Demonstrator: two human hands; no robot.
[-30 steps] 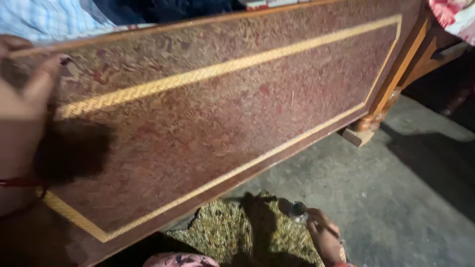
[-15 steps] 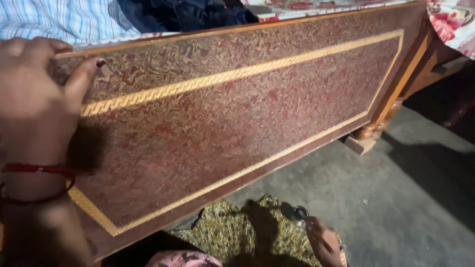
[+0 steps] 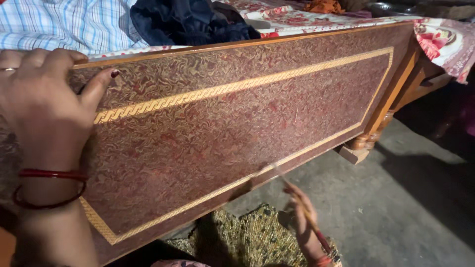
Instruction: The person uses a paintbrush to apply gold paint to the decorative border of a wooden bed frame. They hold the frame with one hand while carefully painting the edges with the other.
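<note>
Up at the top edge, the left hand (image 3: pixel 42 106) grips the rim of the patterned maroon bed panel (image 3: pixel 237 128), fingers over the top and thumb pressed on its face, red bangles (image 3: pixel 49 188) at the wrist. Lower down, the right hand (image 3: pixel 302 217) closes around a thin stick-like tool (image 3: pixel 297 198), possibly a brush, its tip just at the panel's lower gold border (image 3: pixel 232 185). A checked cloth (image 3: pixel 64 22) and dark garment (image 3: pixel 188 20) lie on the bed.

right hand (image 3: pixel 303 217) now raised toward bed panel (image 3: pixel 237 128)
</note>
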